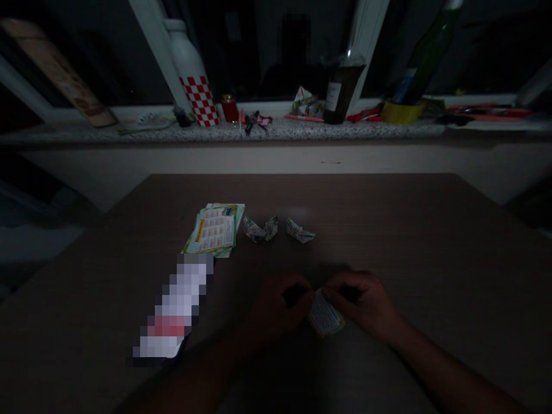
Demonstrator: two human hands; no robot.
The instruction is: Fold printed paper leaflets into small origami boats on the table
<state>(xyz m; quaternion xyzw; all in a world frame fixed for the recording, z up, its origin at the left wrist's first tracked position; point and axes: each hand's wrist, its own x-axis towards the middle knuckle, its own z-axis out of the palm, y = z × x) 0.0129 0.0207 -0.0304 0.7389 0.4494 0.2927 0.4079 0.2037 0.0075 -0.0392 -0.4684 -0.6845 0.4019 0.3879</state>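
Observation:
Between my two hands is a small printed sheet of paper, its lower part hanging toward me with lines of text showing. My left hand pinches its upper left edge between thumb and finger. At the upper right edge, my right hand pinches it the same way. Whether the sheet's top is folded is hidden by the fingers and the dim light. Beyond my hands stand small folded paper boats, with more folded paper pieces to their left. A stack of printed paper sheets lies farther left.
A phone with a lit, blurred screen lies left of my hands on the wooden table. Behind the table, the stone windowsill carries a checkered white bottle, a dark cup, a green bottle and yellow tape.

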